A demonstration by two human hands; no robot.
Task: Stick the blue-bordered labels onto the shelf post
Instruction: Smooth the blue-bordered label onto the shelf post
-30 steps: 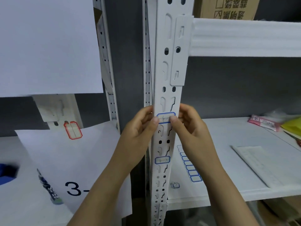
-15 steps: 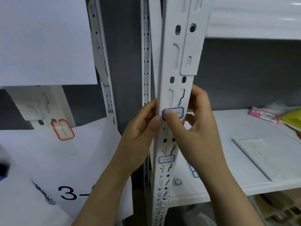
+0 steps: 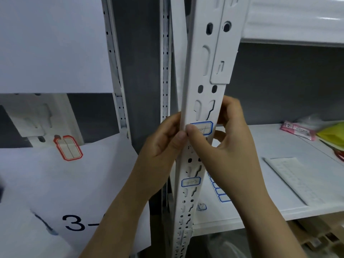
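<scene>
Midway up the post [image 3: 205, 101], your right hand [image 3: 223, 151] pinches the upper label [image 3: 203, 127] flat, thumb in front, fingers [image 3: 232, 110] wrapped behind; your left hand [image 3: 160, 146] grips the post's left edge. A second label [image 3: 190, 182] sits below.

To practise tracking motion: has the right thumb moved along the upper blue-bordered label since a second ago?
Yes. Against the upper label on the shelf post, the right hand slid its thumb left, from the right half to the left end.
</scene>
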